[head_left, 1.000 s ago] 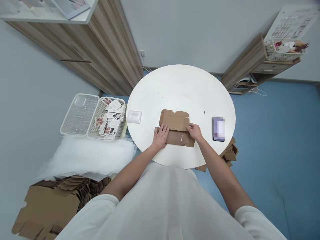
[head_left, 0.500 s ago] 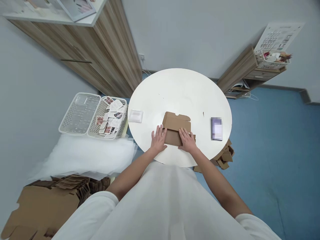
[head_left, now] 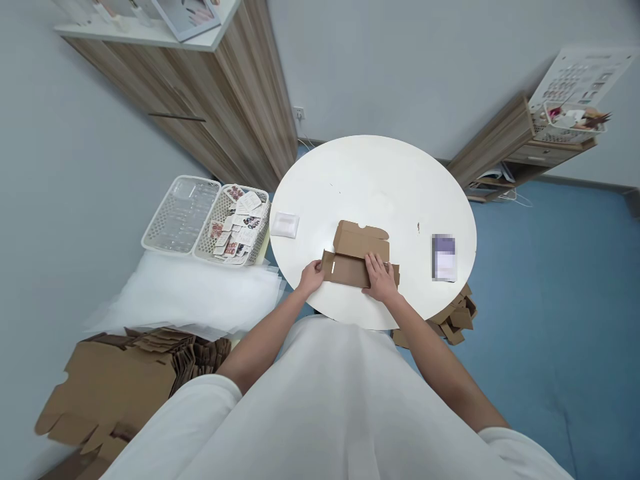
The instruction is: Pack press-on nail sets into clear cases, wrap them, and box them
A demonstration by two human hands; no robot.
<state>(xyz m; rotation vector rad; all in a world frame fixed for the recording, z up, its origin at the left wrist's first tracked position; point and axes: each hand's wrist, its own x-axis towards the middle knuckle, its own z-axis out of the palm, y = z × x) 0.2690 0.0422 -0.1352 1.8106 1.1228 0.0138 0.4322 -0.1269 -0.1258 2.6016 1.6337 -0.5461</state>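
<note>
A partly folded brown cardboard box (head_left: pixel 350 269) lies on the white round table (head_left: pixel 370 180), its lid panel pointing away from me. At the box's left end, my left hand (head_left: pixel 312 277) has its fingers closed on the side flap. My right hand (head_left: pixel 380 277) rests with fingers stretched out on the right part of the box. A small white slot shows in the panel near the left flap. Part of the right flap is hidden beneath my right hand.
A clear packet (head_left: pixel 285 225) lies on the table's left, a purple-and-white pack (head_left: pixel 444 259) on its right. Two white baskets (head_left: pixel 196 252) stand left of the table, near plastic sheets (head_left: pixel 185 287) and flat cardboard stacks (head_left: pixel 115 387). More folded cardboard (head_left: pixel 457 317) sits at the lower right.
My left hand has gone from lying flat on the box to gripping its left flap, which now stands out to the left. My right hand stays on the box. The whole view has shifted slightly.
</note>
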